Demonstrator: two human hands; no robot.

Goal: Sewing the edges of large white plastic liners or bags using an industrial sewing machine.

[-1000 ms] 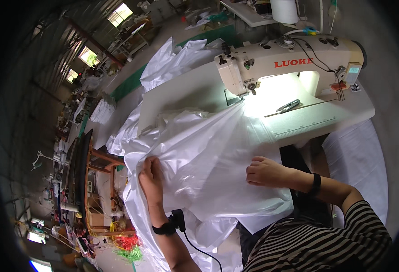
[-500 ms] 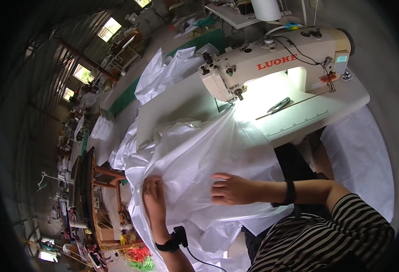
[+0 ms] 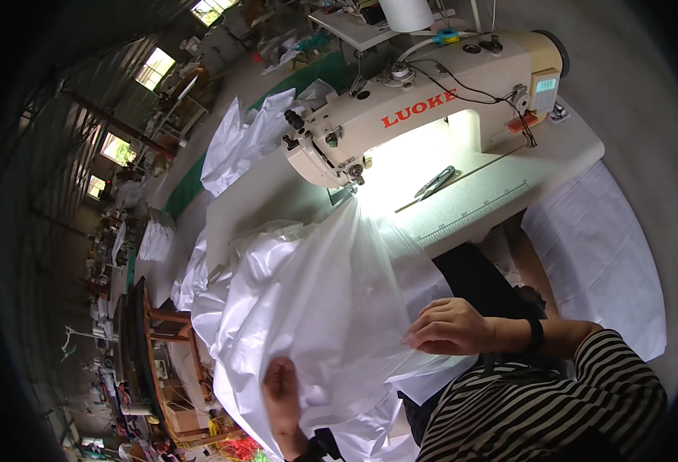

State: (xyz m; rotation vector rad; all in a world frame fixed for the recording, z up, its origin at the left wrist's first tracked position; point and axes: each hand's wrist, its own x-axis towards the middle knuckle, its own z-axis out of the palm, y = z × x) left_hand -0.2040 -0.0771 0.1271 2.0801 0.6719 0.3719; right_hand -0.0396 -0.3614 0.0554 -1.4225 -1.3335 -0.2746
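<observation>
A thin, glossy white sheet (image 3: 316, 296) hangs in folds over the front of the sewing machine (image 3: 424, 108) table. One gathered point of it runs up under the machine's needle area. My right hand (image 3: 451, 327) is closed at the sheet's right side, fingertips pinched on its edge. Lower down and to the left, my left hand (image 3: 281, 385) lies against the sheet, its fingers smeared by motion. A pair of thread snips (image 3: 436, 182) rests on the lit machine bed, away from both hands.
More white material (image 3: 246, 138) is heaped behind the machine, and a white sheet (image 3: 597, 254) hangs at the right. A white thread cone (image 3: 407, 14) stands above. A wooden frame (image 3: 171, 331) and a cardboard box (image 3: 189, 416) stand at the left.
My right hand has moved right and slightly down to the sheet's edge. My left hand has moved down towards me. The view has shifted, so the machine sits further left.
</observation>
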